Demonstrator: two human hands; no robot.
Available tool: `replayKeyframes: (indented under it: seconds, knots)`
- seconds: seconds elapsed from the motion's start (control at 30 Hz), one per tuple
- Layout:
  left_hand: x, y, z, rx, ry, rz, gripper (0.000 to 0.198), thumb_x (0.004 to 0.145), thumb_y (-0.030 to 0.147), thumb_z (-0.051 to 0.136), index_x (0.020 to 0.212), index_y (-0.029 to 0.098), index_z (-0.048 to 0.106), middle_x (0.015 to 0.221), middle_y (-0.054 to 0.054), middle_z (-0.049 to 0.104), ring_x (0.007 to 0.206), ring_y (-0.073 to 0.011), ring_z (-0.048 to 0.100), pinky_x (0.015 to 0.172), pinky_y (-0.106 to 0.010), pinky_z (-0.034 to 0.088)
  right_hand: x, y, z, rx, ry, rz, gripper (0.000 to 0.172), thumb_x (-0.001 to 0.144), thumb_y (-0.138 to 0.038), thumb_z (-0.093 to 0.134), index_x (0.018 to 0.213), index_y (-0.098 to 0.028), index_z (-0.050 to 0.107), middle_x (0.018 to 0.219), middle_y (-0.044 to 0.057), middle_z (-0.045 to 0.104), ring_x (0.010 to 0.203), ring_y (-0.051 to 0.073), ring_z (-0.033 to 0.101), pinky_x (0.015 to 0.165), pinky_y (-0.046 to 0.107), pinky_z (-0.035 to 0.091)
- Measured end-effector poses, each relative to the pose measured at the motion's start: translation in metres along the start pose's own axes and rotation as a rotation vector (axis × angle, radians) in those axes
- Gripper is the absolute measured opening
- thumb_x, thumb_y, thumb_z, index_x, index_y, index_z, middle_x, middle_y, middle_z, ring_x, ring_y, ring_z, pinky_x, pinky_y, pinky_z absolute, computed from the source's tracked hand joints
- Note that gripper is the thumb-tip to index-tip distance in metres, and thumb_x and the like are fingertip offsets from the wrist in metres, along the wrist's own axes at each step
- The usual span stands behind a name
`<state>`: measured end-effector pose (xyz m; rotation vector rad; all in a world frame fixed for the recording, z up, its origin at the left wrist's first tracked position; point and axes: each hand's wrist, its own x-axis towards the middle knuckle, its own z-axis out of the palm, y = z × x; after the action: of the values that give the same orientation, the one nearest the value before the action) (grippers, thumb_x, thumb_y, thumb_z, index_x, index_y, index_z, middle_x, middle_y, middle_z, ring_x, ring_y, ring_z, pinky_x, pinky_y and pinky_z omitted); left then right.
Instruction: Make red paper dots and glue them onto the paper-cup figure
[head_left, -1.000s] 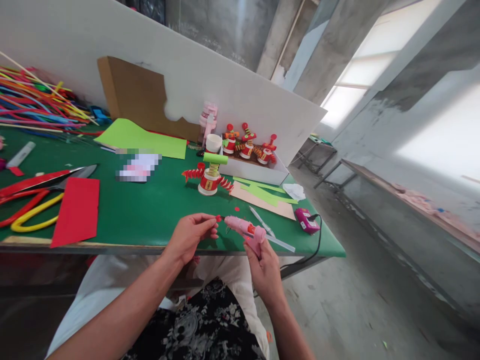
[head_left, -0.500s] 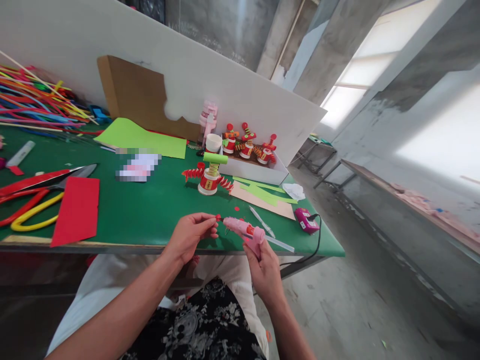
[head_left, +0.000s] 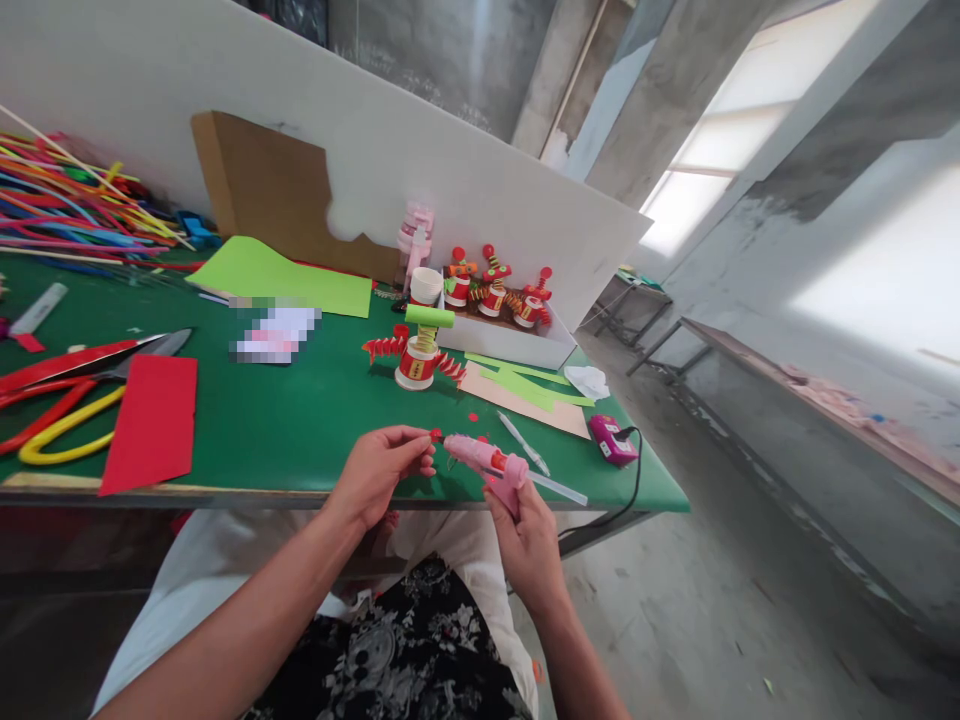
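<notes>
Left hand [head_left: 379,475] pinches red dot [head_left: 436,435] at fingertips, above near edge of table [head_left: 300,420]. Right hand [head_left: 529,530] grips glue gun [head_left: 487,462], nozzle just beside dot. Likely best: small bead, dot steady, fingertips clear of hot tip.

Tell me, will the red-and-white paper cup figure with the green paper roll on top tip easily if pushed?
Probably: the paper cup figure looks light, and its green paper roll sits high. Its red folded paper arms would likely bend.

head-worn view, forward and down — green table [head_left: 300,420] close, tilted
</notes>
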<state>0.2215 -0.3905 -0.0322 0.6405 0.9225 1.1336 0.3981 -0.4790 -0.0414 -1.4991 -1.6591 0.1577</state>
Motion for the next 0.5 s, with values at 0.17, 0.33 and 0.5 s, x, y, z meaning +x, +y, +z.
replayKeyframes:
  seconds: [0.17, 0.33, 0.5]
  knots:
    - [0.000, 0.000, -0.001, -0.011, 0.001, -0.015, 0.042, 0.040, 0.033, 0.094, 0.068, 0.011, 0.071, 0.058, -0.001, 0.069, 0.050, -0.0101, 0.060, 0.051, -0.024, 0.054, 0.002, -0.003, -0.006, 0.068, -0.002, 0.065, 0.028, 0.092, -0.037, 0.055, 0.108, -0.019, 0.069, 0.100, 0.010, 0.075, 0.092, 0.024, 0.070, 0.082, 0.032, 0.055]
    - [0.000, 0.005, -0.001, -0.047, 0.006, -0.060, 0.028, 0.051, 0.020, 0.090, 0.069, 0.011, 0.071, 0.058, -0.002, 0.069, 0.049, -0.0099, 0.060, 0.051, -0.023, 0.054, 0.007, -0.005, -0.018, 0.419, -0.080, 0.364, 0.033, 0.088, -0.050, 0.061, 0.094, -0.017, 0.066, 0.066, 0.001, 0.064, 0.051, 0.013, 0.051, 0.049, 0.025, 0.043]
    - [0.000, 0.014, -0.002, -0.083, 0.008, -0.124, 0.012, 0.063, 0.008, 0.081, 0.070, 0.010, 0.072, 0.058, -0.003, 0.068, 0.048, -0.0097, 0.060, 0.049, -0.020, 0.054, 0.014, 0.000, -0.028, 0.838, -0.098, 0.547, 0.039, 0.078, -0.055, 0.072, 0.086, -0.018, 0.062, 0.075, 0.003, 0.067, 0.043, 0.006, 0.037, 0.041, 0.022, 0.034]
